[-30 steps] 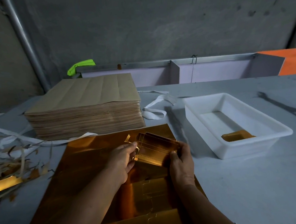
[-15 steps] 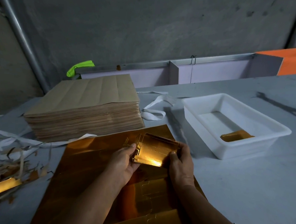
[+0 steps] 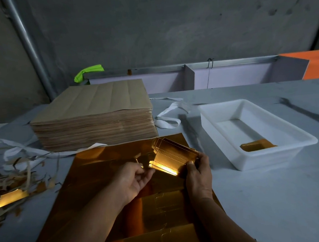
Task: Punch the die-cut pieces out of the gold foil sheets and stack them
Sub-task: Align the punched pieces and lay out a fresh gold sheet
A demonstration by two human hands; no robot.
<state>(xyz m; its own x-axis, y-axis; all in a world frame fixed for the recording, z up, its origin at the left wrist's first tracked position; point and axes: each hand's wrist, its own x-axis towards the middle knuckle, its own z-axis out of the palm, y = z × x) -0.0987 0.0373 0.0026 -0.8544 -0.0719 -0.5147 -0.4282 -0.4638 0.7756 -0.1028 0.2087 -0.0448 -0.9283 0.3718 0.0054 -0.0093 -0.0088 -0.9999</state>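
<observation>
While both hands were raised just above the sheet (image 3: 102, 173), head cam showed them a short way apart, w/ one gold piece (image 3: 174, 158) held between them. L hand (image 3: 132, 180) pinched the piece's near-left corner w/ thumb & curled fingers; R hand (image 3: 198, 176) gripped its right edge, thumb on top, fingers behind. Piece was tilted, far end higher, dotted crease lines visible, bright glare along its near edge. Sheet lay flat on the table (image 3: 271, 198), more die-cut outlines showing near the forearms. A thick brown stack (image 3: 95, 115) sat just behind the sheet, touching its far edge or nearly so; couldn't tell which. White tray (image 3: 269, 159) stood to the right, apart from the sheet, w/ a gold tray piece (image 3: 257, 145) lying in its near-right corner. Scraps (image 3: 13, 184) were heaped at far left, white straps (image 3: 168, 118) btw stack & tray.
</observation>
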